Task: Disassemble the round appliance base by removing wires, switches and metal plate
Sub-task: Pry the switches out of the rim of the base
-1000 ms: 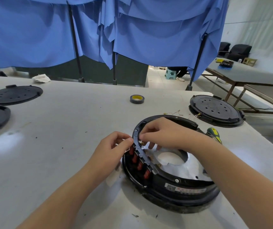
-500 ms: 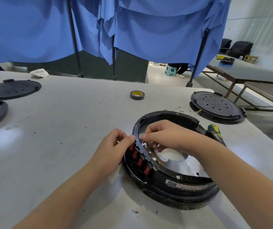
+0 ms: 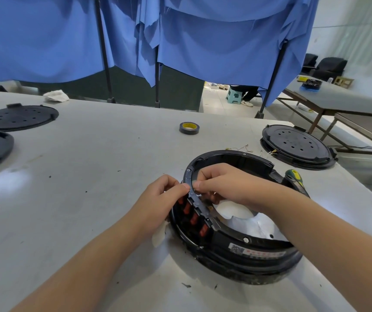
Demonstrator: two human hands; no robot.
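The round black appliance base (image 3: pixel 243 255) lies on the white table, its shiny metal plate (image 3: pixel 254 228) showing inside. A row of red switches (image 3: pixel 194 218) sits along its left rim under a black curved strip (image 3: pixel 199 204). My left hand (image 3: pixel 160 203) grips the rim from outside beside the switches, thumb on the strip. My right hand (image 3: pixel 227 184) reaches over the ring, its thumb and fingers pinching the same strip from inside. What the fingertips hold beneath is hidden.
A green-and-yellow screwdriver (image 3: pixel 295 177) lies behind the base. A black round cover (image 3: pixel 295 146) sits at the right, two more covers (image 3: pixel 18 117) at the left, a tape roll (image 3: pixel 189 128) in the middle. Loose wire bits (image 3: pixel 245 147) lie beyond the base.
Both hands stayed on the left rim; the fingers shifted slightly along the strip. The view moved a little closer.
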